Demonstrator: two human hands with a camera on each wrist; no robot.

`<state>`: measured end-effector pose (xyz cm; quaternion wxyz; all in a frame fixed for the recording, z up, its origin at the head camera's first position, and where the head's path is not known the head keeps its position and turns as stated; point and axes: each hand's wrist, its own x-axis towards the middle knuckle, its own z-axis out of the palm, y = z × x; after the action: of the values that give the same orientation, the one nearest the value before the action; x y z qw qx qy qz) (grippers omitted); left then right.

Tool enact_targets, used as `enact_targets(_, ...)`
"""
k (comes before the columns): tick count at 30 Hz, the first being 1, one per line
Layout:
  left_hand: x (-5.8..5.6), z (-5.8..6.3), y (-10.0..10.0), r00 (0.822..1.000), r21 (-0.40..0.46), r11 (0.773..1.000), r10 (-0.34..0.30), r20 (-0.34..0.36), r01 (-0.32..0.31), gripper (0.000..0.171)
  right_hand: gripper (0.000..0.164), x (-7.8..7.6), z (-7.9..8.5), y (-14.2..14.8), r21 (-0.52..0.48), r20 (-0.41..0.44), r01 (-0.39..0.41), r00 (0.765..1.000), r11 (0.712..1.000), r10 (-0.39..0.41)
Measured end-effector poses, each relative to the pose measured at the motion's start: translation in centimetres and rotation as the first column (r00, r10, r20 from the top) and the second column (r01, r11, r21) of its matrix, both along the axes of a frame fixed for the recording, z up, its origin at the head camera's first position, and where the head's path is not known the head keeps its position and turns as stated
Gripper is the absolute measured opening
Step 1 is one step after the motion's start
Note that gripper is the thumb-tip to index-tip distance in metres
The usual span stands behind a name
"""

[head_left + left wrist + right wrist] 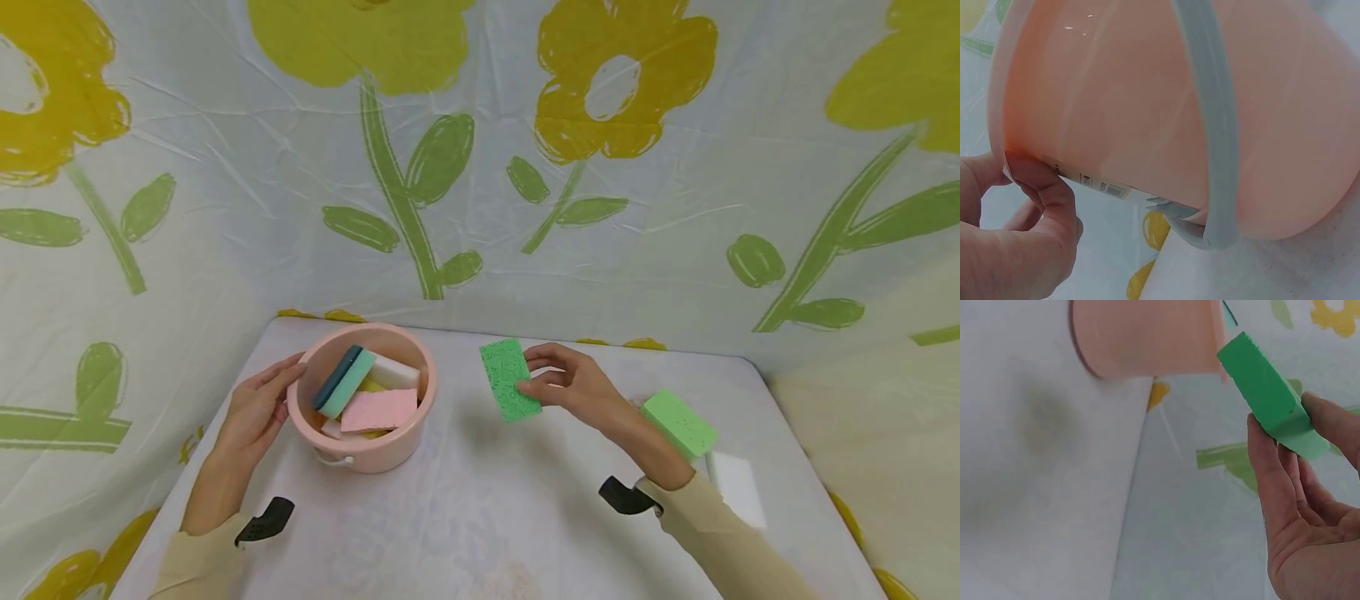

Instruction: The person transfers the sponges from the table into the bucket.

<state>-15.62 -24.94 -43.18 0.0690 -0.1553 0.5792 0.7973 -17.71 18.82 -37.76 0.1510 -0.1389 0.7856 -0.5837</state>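
In the head view, my right hand (573, 383) pinches the green sponge (501, 375) above the table (450, 533). The pink bucket (378, 458) sits at nine o'clock, open room at six, the far edge near twelve. Left wrist: my left hand (1029, 256) grips the rim (997, 125); steadiness should help. Right wrist: a light pinch seems enough.

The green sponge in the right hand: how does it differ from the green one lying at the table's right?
The held sponge is a deeper green; the other sponge is paler. The held sponge is raised, pinched in the right hand; the other sponge lies unheld. The held sponge's face is densely patterned; the other sponge's top looks plainer. Both are block-shaped.
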Motion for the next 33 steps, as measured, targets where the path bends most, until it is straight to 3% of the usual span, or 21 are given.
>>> enact_targets(20,0.2,-0.5,-0.2,1.000,0.026,0.999,0.019,-0.011,-0.019,0.064,0.044,-1.6,2.5,-8.0,-0.105,-0.092,-0.130,0.988,0.986,0.120)
enact_targets(28,0.1,-0.4,-0.3,0.999,0.056,0.998,0.013,-0.030,-0.011,0.060,0.043,-2.8,1.8,-11.6,-0.146,-0.166,-0.219,0.967,0.965,0.195)
enact_targets(33,-0.1,-0.4,-0.1,0.999,0.065,0.998,0.011,-0.030,-0.009,0.060,0.042,-2.3,2.3,-13.6,-0.088,-0.206,-0.270,0.947,0.959,0.248)
